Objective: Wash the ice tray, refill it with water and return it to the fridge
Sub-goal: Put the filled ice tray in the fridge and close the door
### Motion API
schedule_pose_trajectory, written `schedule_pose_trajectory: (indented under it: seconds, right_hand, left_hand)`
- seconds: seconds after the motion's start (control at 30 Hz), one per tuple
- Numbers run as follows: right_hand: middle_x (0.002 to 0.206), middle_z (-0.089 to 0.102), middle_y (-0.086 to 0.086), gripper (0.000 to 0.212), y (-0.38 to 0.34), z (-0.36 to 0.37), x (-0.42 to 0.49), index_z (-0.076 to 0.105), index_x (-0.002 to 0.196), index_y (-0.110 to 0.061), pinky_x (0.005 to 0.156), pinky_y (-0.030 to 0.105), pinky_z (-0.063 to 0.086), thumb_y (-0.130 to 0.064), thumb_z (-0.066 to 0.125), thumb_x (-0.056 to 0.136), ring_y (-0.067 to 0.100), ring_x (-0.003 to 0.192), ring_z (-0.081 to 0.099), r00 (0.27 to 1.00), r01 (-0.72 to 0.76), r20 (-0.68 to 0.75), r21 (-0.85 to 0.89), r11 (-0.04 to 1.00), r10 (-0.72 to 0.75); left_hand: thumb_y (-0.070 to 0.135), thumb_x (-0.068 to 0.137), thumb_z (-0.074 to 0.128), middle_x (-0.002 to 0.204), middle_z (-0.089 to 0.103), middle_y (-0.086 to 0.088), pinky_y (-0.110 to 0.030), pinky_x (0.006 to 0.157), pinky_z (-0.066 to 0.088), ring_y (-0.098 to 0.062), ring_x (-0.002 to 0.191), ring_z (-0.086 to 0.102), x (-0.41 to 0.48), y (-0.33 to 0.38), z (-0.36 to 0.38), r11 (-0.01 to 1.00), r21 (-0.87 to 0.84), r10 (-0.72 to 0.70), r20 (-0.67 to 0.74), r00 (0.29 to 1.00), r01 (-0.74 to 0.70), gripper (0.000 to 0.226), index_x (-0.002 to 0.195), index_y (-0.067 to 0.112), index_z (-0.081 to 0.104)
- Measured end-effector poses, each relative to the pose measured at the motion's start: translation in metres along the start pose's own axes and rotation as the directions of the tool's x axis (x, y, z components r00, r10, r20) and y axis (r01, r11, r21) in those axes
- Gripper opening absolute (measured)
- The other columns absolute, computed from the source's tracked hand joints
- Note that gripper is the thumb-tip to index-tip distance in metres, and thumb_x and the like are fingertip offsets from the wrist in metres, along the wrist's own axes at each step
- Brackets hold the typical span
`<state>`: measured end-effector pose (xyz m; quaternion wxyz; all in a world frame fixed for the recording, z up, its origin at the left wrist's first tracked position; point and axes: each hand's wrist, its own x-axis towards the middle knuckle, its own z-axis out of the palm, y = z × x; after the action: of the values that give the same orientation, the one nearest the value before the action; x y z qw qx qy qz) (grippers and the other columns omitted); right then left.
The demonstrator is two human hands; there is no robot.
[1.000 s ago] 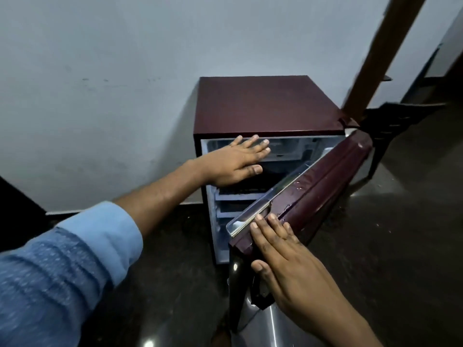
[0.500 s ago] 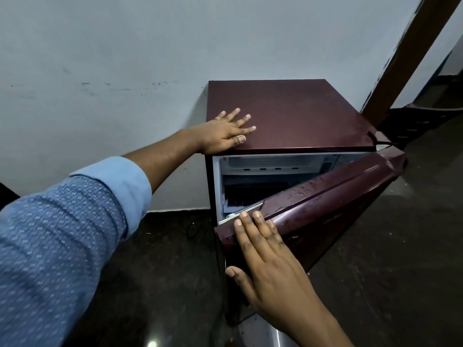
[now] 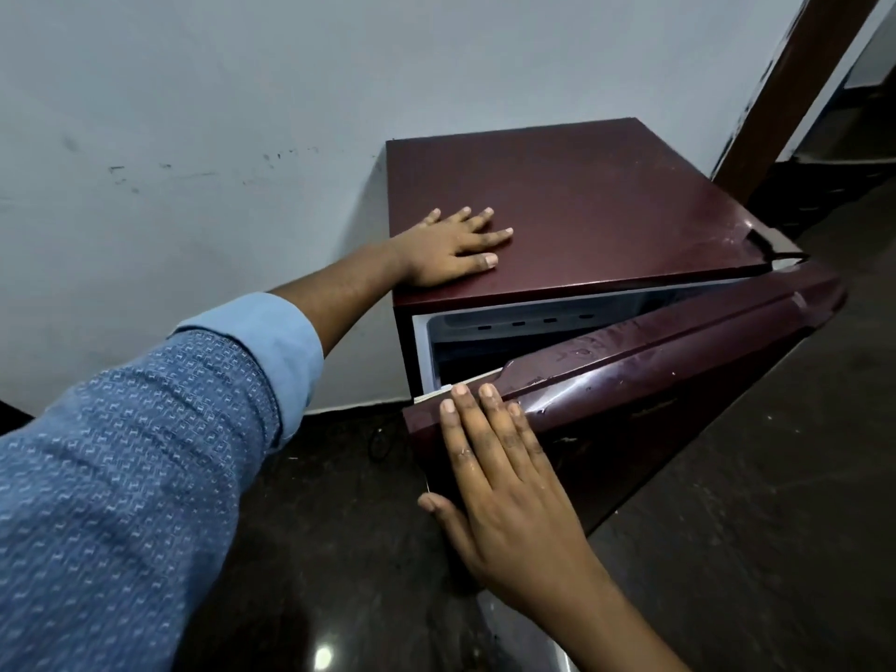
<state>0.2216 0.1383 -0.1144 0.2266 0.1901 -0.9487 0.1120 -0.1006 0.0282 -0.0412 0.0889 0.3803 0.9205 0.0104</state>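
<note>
A small maroon fridge (image 3: pixel 606 201) stands against a pale wall. Its door (image 3: pixel 679 361) hangs partly ajar, leaving a narrow wedge through which the white inner liner (image 3: pixel 509 327) shows. My left hand (image 3: pixel 456 247) lies flat on the fridge top near its left front corner, fingers spread. My right hand (image 3: pixel 499 482) presses flat against the outer face of the door at its free edge, fingers straight and pointing up. No ice tray shows in this view; the dark inside of the fridge hides whatever it holds.
The floor (image 3: pixel 751 526) is dark and glossy, with a light reflection at the bottom. A brown wooden door frame (image 3: pixel 795 89) rises at the right behind the fridge. The wall (image 3: pixel 218 114) runs close along the fridge's left side.
My left hand came out of the fridge opening and settled on the fridge top. The door swung further toward the cabinet under my right hand, narrowing the gap.
</note>
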Motion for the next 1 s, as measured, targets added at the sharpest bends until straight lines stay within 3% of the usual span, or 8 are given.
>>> schedule_pose_trajectory:
  seconds: [0.07,0.17,0.3,0.43,0.53,0.67,0.87,1.0]
  right_hand:
    - [0.165,0.032,0.016,0.063,0.002,0.008,-0.012,0.039,0.155,-0.003,0.125,0.053,0.025,-0.036,0.056,0.104,0.038,0.155,0.025,0.983,0.001,-0.182,0.201,0.980,0.036]
    - [0.141,0.046,0.006,0.046,-0.001,0.036,-0.050,0.047,0.134,-0.015,0.111,0.055,0.041,-0.021,0.063,0.092,0.035,0.133,0.047,0.841,-0.106,-0.373,0.596,0.796,0.391]
    - [0.130,0.049,-0.004,0.046,-0.013,0.075,-0.096,0.044,0.129,-0.046,0.103,0.058,0.044,-0.039,0.065,0.089,0.025,0.122,0.052,0.726,-0.374,0.008,0.843,0.386,0.688]
    - [0.132,0.052,-0.010,0.057,-0.018,0.094,-0.105,0.043,0.134,-0.052,0.103,0.026,0.045,-0.069,0.067,0.085,0.014,0.125,0.054,0.762,-0.410,0.168,0.872,0.266,0.626]
    - [0.117,0.066,-0.018,0.046,-0.017,0.099,-0.086,0.056,0.125,-0.052,0.091,0.023,0.050,-0.074,0.062,0.086,0.006,0.108,0.063,0.773,-0.384,0.222,0.909,0.160,0.594]
    - [0.085,0.067,-0.012,0.037,-0.005,0.117,-0.075,0.067,0.104,-0.043,0.068,0.037,0.048,-0.075,0.062,0.087,0.010,0.080,0.060,0.805,-0.360,0.229,0.922,0.145,0.547]
    - [0.080,0.065,0.002,0.036,0.003,0.138,-0.051,0.064,0.105,-0.041,0.062,0.036,0.046,-0.074,0.058,0.091,0.010,0.077,0.058,0.832,-0.340,0.205,0.922,0.183,0.515]
    - [0.084,0.063,0.009,0.054,0.003,0.155,-0.021,0.060,0.099,-0.017,0.065,0.033,0.048,-0.070,0.057,0.094,0.007,0.078,0.057,0.821,-0.336,0.177,0.918,0.209,0.543]
  left_hand:
    - [0.067,0.106,0.022,0.176,-0.002,0.001,-0.060,0.127,-0.004,-0.028,0.162,-0.002,0.001,-0.001,0.001,1.000,0.000,0.002,-0.010,1.000,-0.002,0.061,0.164,0.050,0.010]
    - [0.068,0.106,0.022,0.176,0.000,0.000,-0.061,0.128,-0.002,-0.027,0.162,-0.001,0.001,-0.001,0.001,1.000,0.001,-0.002,-0.017,1.000,0.002,0.062,0.164,0.049,0.011]
    - [0.070,0.105,0.023,0.177,0.001,0.000,-0.062,0.128,-0.002,-0.028,0.162,0.001,0.000,-0.002,0.002,1.000,-0.021,-0.004,-0.020,1.000,0.003,0.064,0.164,0.049,0.013]
    - [0.074,0.102,0.022,0.176,0.002,0.000,-0.061,0.128,-0.002,-0.027,0.162,0.001,0.000,-0.002,0.001,1.000,-0.030,-0.004,-0.023,1.000,0.004,0.066,0.163,0.051,0.014]
    - [0.074,0.102,0.023,0.176,0.002,0.000,-0.060,0.128,-0.002,-0.027,0.162,0.001,0.000,-0.002,0.001,0.999,-0.033,-0.010,-0.032,0.999,0.009,0.065,0.163,0.052,0.015]
    - [0.072,0.103,0.024,0.176,0.002,0.000,-0.059,0.128,-0.003,-0.026,0.163,0.000,-0.002,-0.001,0.000,0.999,-0.037,-0.014,-0.037,0.999,0.013,0.064,0.163,0.051,0.015]
    - [0.072,0.103,0.022,0.176,0.001,0.001,-0.060,0.128,-0.004,-0.026,0.162,-0.001,0.002,-0.003,0.000,1.000,-0.027,-0.008,-0.028,1.000,0.007,0.064,0.163,0.051,0.012]
    - [0.069,0.105,0.024,0.177,0.000,0.001,-0.059,0.127,-0.005,-0.026,0.162,-0.001,0.004,-0.005,0.000,1.000,-0.024,-0.004,-0.013,1.000,0.003,0.061,0.163,0.051,0.012]
